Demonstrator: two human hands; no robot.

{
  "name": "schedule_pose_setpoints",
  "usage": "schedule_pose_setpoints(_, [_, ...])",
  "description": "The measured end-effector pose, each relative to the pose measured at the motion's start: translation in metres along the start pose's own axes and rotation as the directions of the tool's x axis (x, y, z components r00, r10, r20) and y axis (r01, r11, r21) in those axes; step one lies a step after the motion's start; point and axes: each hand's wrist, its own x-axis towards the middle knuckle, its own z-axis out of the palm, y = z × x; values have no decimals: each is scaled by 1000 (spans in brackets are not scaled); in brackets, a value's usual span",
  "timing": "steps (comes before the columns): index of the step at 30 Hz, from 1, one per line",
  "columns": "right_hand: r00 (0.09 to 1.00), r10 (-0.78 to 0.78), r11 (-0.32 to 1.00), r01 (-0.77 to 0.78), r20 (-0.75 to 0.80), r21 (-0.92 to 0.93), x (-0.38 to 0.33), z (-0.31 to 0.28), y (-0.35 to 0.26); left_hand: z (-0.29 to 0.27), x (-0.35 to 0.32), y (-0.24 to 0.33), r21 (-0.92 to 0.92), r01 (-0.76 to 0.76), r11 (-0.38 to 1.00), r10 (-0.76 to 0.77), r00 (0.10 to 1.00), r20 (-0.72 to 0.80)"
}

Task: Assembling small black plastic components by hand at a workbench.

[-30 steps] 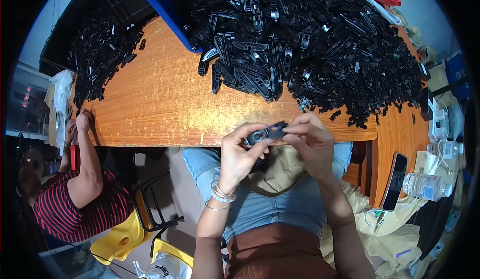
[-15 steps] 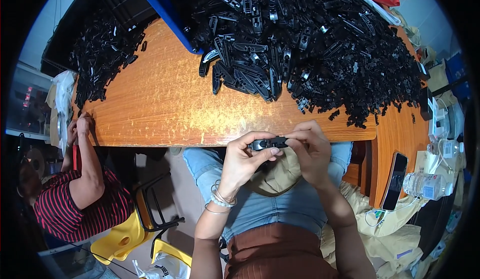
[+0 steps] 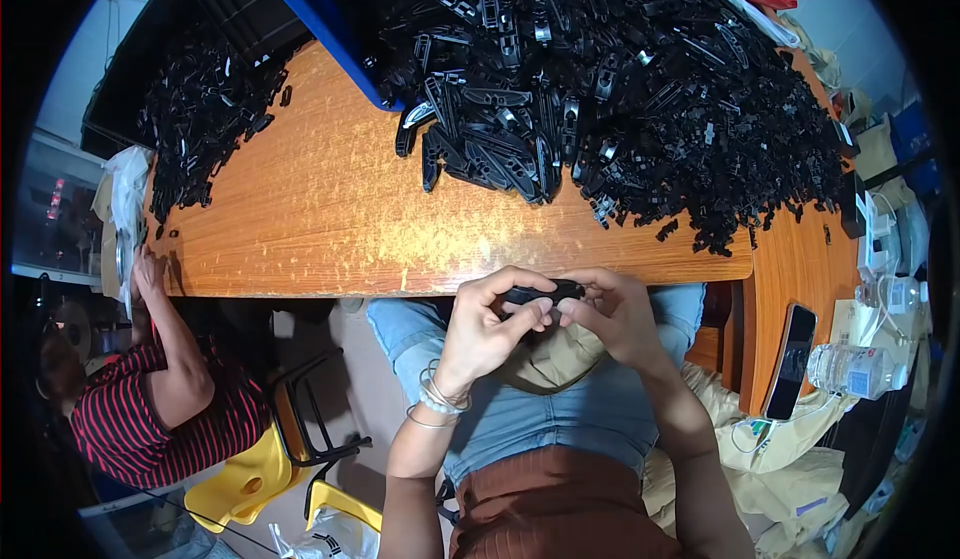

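Observation:
Between my two hands, over my lap at the table's front edge, is an elongated black plastic part (image 3: 530, 294). My left hand (image 3: 490, 319) grips its left end, with thumb and fingers closed round it. The thumb and fingers of my right hand (image 3: 612, 311) pinch its right end. Fingertips cover much of the part, so its details are hidden. Beyond my hands lies a heap of long black plastic parts (image 3: 490, 144). To its right spreads a pile of small black pieces (image 3: 700, 159).
A blue-edged crate (image 3: 345, 49) leans at the back left, beside another black pile (image 3: 200, 129). At the left a co-worker in a striped shirt (image 3: 170, 409) sits by the wooden table (image 3: 320, 199). A phone (image 3: 792, 359) and plastic bottle (image 3: 850, 371) are at the right.
My right hand has come down and closer to the left, its fingers now closed on the black part's end. The co-worker's hand has shifted slightly left and down.

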Motion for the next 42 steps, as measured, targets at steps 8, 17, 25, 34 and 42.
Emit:
schedule_pose_setpoints(8, [997,8,997,-2,78,-72,-10,-4,0,-29,35,-4,365,-90,927,128,989,-80])
schedule_pose_setpoints(17, [697,-700,350,145,-155,-926,51,-16,-7,-95,113,-17,916,55,397,582,757,-297])
schedule_pose_setpoints(25, [782,-617,333,156,-90,-930,58,-8,2,-60,41,-18,-204,-193,960,82,887,-454])
schedule_pose_setpoints(34, [968,-184,945,222,-168,242,15,3,-15,-11,5,-7,-136,-71,988,42,977,-207])
schedule_pose_setpoints(42, [930,-183,974,216,-320,71,1,14,-23,7,-7,3,-57,-46,997,34,981,-189])
